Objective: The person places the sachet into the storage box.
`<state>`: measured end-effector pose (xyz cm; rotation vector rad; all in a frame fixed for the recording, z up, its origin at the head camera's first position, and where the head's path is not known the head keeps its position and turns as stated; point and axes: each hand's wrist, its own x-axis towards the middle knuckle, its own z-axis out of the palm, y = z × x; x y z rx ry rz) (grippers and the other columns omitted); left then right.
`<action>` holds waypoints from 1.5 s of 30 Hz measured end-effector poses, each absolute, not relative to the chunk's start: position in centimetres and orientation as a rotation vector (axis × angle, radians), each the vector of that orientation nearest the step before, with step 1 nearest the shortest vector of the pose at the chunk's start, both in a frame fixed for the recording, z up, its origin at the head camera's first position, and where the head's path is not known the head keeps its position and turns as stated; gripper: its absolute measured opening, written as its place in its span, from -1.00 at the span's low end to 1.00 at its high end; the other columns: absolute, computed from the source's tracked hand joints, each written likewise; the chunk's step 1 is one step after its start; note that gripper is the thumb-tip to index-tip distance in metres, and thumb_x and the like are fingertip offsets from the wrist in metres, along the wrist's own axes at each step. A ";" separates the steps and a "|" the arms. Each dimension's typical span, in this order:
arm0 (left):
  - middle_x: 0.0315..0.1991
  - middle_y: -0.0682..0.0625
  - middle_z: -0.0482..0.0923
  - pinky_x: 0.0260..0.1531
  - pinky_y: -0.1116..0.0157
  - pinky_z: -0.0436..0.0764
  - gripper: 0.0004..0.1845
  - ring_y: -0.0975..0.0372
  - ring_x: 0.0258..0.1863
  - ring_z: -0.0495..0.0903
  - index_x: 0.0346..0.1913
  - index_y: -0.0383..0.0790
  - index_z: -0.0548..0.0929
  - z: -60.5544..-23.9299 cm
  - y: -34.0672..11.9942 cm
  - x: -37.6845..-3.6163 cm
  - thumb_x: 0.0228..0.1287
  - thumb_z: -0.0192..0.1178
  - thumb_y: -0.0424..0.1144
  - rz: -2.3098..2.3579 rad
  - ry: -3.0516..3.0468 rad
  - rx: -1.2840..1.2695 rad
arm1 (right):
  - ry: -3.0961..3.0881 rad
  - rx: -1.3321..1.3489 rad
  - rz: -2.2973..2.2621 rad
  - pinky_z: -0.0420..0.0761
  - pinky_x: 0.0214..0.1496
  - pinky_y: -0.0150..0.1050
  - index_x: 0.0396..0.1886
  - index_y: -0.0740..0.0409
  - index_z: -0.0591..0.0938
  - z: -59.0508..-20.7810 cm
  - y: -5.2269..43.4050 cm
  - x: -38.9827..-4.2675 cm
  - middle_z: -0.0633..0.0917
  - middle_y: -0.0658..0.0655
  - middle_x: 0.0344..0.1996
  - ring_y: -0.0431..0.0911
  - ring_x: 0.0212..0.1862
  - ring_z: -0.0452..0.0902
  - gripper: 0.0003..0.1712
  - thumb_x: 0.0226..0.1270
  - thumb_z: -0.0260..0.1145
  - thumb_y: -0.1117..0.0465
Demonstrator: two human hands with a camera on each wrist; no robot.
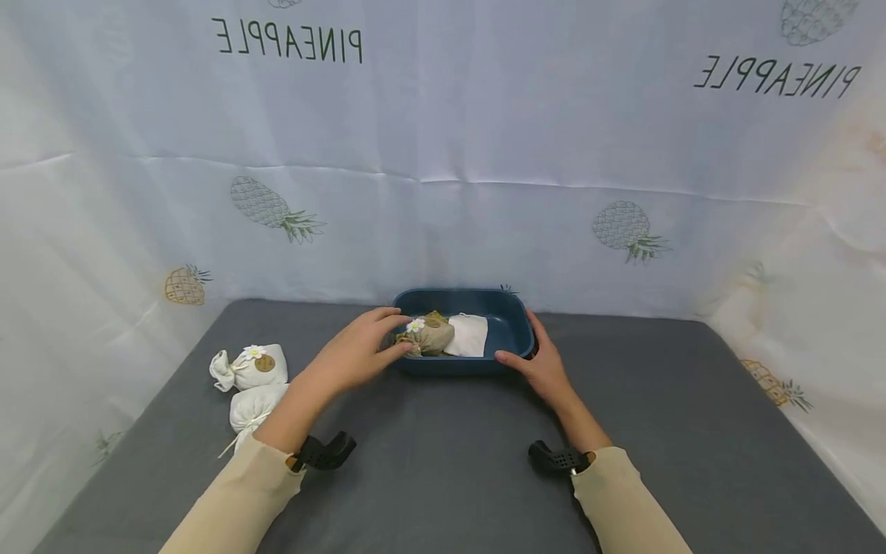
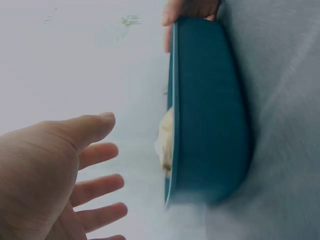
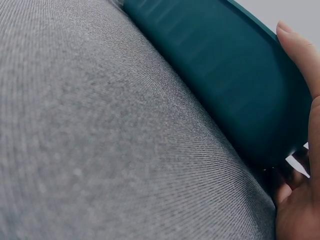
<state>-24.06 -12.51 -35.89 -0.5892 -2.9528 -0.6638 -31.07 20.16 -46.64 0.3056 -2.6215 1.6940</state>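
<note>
A dark blue tray [image 1: 514,322] stands on the grey table, at the middle toward the back. Inside lie a tan sachet with a white daisy [image 1: 431,335] and a flat white sachet [image 1: 469,336]. My left hand [image 1: 396,332] hovers at the tray's left end with straight, spread fingers near the tan sachet and holds nothing. In the left wrist view the left hand [image 2: 110,150] is apart from the tray [image 2: 210,115]. My right hand [image 1: 531,350] grips the tray's right corner, thumb on the near wall. The right wrist view shows the right hand [image 3: 312,125] wrapped round the tray [image 3: 220,65].
Two white tied sachets [image 1: 252,367] [image 1: 256,408] lie at the left of the grey table [image 1: 450,462], one bearing a daisy. A white pineapple-print cloth [image 1: 443,154] closes off the back and both sides. Black camera mounts sit at both wrists.
</note>
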 end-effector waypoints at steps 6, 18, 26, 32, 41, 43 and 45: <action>0.45 -0.21 0.38 0.29 -0.19 0.47 -0.46 -0.15 0.42 0.40 0.39 -0.13 0.51 -36.2 -16.0 -20.9 0.43 0.26 -0.06 -0.591 -2.903 -0.531 | -2.622 0.322 1.692 0.20 0.56 0.27 0.68 -0.12 -0.07 -46.5 20.3 -31.0 -0.03 0.16 0.66 0.20 0.65 -0.07 0.19 0.26 0.48 -0.02; 0.30 -0.18 0.54 0.15 -0.19 0.50 -0.32 -0.16 0.29 0.49 0.28 -0.20 0.60 -39.7 -23.4 -16.4 0.10 0.52 -0.03 -0.596 -2.783 -0.467 | -2.604 0.332 1.712 0.24 0.54 0.27 0.68 -0.06 -0.07 -46.4 20.3 -30.9 -0.03 0.17 0.66 0.20 0.65 -0.05 0.21 0.23 0.50 -0.01; 0.05 0.03 0.72 0.02 0.20 0.49 -0.31 0.08 0.03 0.68 0.06 -0.10 0.74 -43.6 -25.0 -16.8 -0.27 0.68 -0.01 -0.439 -2.556 -0.604 | -2.590 0.341 1.711 0.24 0.53 0.27 0.68 -0.07 -0.05 -46.8 20.4 -30.8 -0.02 0.16 0.66 0.19 0.65 -0.04 0.18 0.25 0.49 0.02; 0.00 0.09 0.73 -0.06 0.07 0.58 -0.41 0.12 -0.02 0.68 -0.03 -0.02 0.77 -45.2 -25.2 -16.9 -0.23 0.65 0.05 -0.395 -2.530 -0.481 | -2.602 0.340 1.704 0.21 0.55 0.27 0.68 -0.10 -0.06 -46.6 20.2 -31.0 -0.02 0.14 0.66 0.18 0.65 -0.06 0.19 0.25 0.49 -0.01; -0.06 -0.08 0.73 -0.06 -0.12 0.55 -0.54 -0.10 -0.04 0.67 -0.06 -0.17 0.76 -46.0 -25.3 -16.9 -0.06 0.57 -0.08 -0.473 -2.495 -0.246 | -2.632 0.303 1.700 0.20 0.57 0.24 0.67 -0.13 -0.04 -46.4 20.0 -30.8 -0.01 0.11 0.66 0.14 0.65 -0.04 0.17 0.26 0.49 0.00; -0.05 -0.11 0.72 -0.05 -0.17 0.54 -0.53 -0.14 -0.01 0.64 -0.02 -0.17 0.74 -46.0 -25.2 -16.9 -0.02 0.54 -0.05 -0.484 -2.516 -0.189 | -2.640 0.299 1.714 0.19 0.57 0.24 0.68 -0.10 -0.06 -45.8 19.8 -30.4 -0.03 0.15 0.66 0.17 0.65 -0.06 0.17 0.27 0.48 0.04; -0.03 -0.13 0.71 -0.05 -0.20 0.53 -0.53 -0.15 0.03 0.61 0.00 -0.17 0.73 -46.0 -25.1 -16.9 0.03 0.52 -0.03 -0.490 -2.543 -0.142 | -2.649 0.295 1.725 0.19 0.57 0.25 0.68 -0.04 -0.07 -44.9 19.7 -29.9 -0.05 0.18 0.66 0.20 0.65 -0.09 0.16 0.28 0.47 0.07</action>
